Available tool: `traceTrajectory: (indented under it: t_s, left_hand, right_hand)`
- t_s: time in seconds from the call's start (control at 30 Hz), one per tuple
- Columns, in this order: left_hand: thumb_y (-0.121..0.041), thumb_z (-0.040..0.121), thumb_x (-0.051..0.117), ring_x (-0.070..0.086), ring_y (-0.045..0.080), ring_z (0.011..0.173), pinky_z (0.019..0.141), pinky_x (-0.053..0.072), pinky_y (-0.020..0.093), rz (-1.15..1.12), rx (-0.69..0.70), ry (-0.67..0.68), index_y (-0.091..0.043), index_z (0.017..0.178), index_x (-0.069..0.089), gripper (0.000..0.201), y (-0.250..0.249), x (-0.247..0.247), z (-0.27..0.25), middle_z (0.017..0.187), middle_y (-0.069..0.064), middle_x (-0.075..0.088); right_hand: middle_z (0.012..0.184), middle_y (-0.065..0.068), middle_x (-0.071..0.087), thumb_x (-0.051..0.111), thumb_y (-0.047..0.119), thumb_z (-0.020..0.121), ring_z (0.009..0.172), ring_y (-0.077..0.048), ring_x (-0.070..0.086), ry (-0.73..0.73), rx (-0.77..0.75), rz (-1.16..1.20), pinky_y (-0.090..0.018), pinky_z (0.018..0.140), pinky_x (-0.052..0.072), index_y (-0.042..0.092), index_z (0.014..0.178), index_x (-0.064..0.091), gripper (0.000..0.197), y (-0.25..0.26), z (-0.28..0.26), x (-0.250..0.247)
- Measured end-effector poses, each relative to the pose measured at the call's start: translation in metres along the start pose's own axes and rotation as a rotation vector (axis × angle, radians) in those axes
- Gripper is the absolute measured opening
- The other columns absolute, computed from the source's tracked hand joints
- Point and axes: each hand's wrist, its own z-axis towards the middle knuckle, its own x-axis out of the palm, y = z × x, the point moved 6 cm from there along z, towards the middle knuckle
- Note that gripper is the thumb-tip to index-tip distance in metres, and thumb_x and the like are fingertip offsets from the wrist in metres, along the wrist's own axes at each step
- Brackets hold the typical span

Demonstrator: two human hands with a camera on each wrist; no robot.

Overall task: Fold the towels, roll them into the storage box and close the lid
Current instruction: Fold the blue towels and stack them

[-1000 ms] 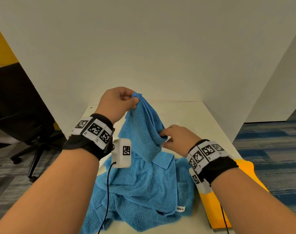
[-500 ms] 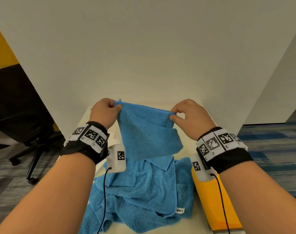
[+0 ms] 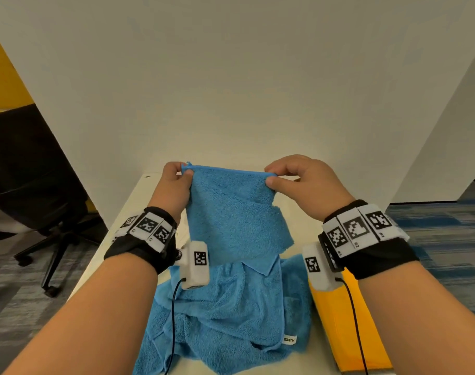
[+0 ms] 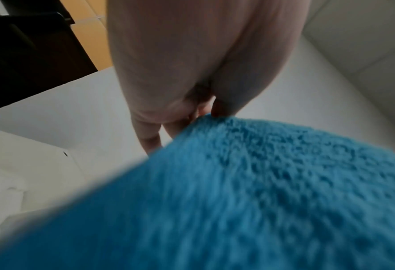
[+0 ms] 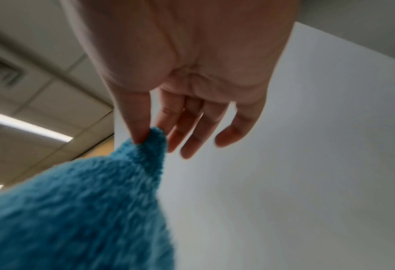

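Fingers [image 5: 143,117] of both the left hand [image 3: 174,185] and the right hand [image 3: 301,182] pinch the blue towel's [image 3: 231,212] top corners, stretched above the pile [image 3: 223,315] (first fold apparently pending), so next it needs laying flat on the table [image 3: 128,212].

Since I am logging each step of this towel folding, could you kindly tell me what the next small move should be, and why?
Probably lay the blue terry towel flat on the white table for folding. The left hand and right hand each pinch a top corner, holding its upper edge taut in the air, while its lower part hangs onto the crumpled blue towels beside the yellow flat piece.
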Motion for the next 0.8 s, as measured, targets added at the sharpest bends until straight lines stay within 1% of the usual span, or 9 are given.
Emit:
traceTrajectory:
  t_s: [0.1,0.17,0.23,0.33,0.43,0.5,0.63,0.7,0.8]
  left_hand:
    - [-0.028,0.101,0.041,0.048,0.016,0.067,0.066,0.039,0.033,0.030,0.022,0.011,-0.023,0.107,0.045,0.008,0.000,0.003,-0.002,0.086,0.006,0.056]
    - [-0.028,0.101,0.041,0.047,0.016,0.064,0.064,0.039,0.032,0.055,0.033,0.027,-0.027,0.104,0.045,0.005,-0.003,0.006,-0.003,0.085,0.007,0.056]
    - [-0.026,0.101,0.043,0.049,0.015,0.062,0.062,0.041,0.030,0.062,0.041,0.056,-0.028,0.101,0.046,0.004,-0.006,0.009,-0.005,0.081,0.005,0.058]
    - [-0.023,0.100,0.048,0.050,0.015,0.055,0.054,0.040,0.026,0.077,0.007,0.131,-0.022,0.100,0.053,0.004,-0.005,0.014,-0.010,0.075,0.006,0.061]
    - [-0.023,0.098,0.053,0.049,0.024,0.066,0.062,0.040,0.034,0.047,-0.051,0.226,-0.024,0.093,0.057,0.007,0.004,0.020,-0.016,0.083,0.018,0.059]
    - [-0.020,0.097,0.055,0.049,0.026,0.071,0.065,0.040,0.036,0.022,-0.082,0.277,-0.021,0.092,0.058,0.007,0.009,0.024,-0.021,0.085,0.019,0.058]
    - [0.003,0.096,0.046,0.054,0.016,0.057,0.057,0.044,0.026,0.013,-0.075,0.349,-0.015,0.092,0.057,0.021,0.013,0.031,-0.029,0.077,0.008,0.060]
    - [0.007,0.095,0.044,0.055,0.007,0.051,0.051,0.045,0.019,0.000,-0.055,0.366,-0.012,0.091,0.055,0.023,0.011,0.033,-0.033,0.075,0.006,0.058]
    - [0.009,0.095,0.042,0.054,0.001,0.048,0.047,0.044,0.014,-0.037,-0.025,0.366,-0.011,0.090,0.053,0.023,0.005,0.035,-0.035,0.076,0.004,0.055]
  right_hand:
    - [0.106,0.003,0.069,0.064,0.006,0.087,0.092,-0.002,0.063,0.119,0.043,0.333,-0.014,0.083,0.046,0.014,0.080,0.065,0.011,0.009,-0.003,0.007]
    - [0.095,-0.005,0.070,0.065,0.009,0.087,0.085,-0.008,0.061,0.161,0.005,0.369,-0.020,0.082,0.048,0.014,0.080,0.062,0.009,0.016,-0.004,0.011]
    - [0.080,0.003,0.065,0.063,0.018,0.083,0.079,-0.009,0.057,0.200,-0.027,0.371,-0.021,0.079,0.046,0.017,0.080,0.062,0.003,0.022,-0.006,0.015]
    - [0.078,0.009,0.062,0.063,0.015,0.085,0.078,-0.006,0.055,0.256,-0.031,0.387,-0.018,0.076,0.045,0.018,0.083,0.064,0.003,0.029,-0.009,0.019]
    - [0.080,0.008,0.063,0.065,0.019,0.081,0.080,-0.005,0.056,0.278,-0.051,0.375,-0.018,0.079,0.045,0.019,0.082,0.065,0.001,0.037,-0.012,0.019]
    - [0.079,0.011,0.064,0.062,0.020,0.079,0.080,-0.004,0.058,0.301,-0.063,0.403,-0.016,0.079,0.046,0.018,0.082,0.065,0.004,0.041,-0.013,0.020]
    - [0.082,0.009,0.064,0.061,0.019,0.080,0.084,-0.004,0.059,0.298,-0.086,0.443,-0.016,0.082,0.046,0.016,0.083,0.064,0.005,0.045,-0.013,0.019]
    - [0.084,0.005,0.062,0.060,0.019,0.080,0.086,-0.006,0.058,0.280,-0.099,0.465,-0.016,0.082,0.046,0.015,0.083,0.062,0.006,0.048,-0.013,0.017]
    - [0.077,0.009,0.059,0.057,0.017,0.082,0.077,-0.004,0.055,0.286,-0.105,0.530,-0.015,0.076,0.044,0.014,0.081,0.059,0.003,0.051,-0.012,0.019]
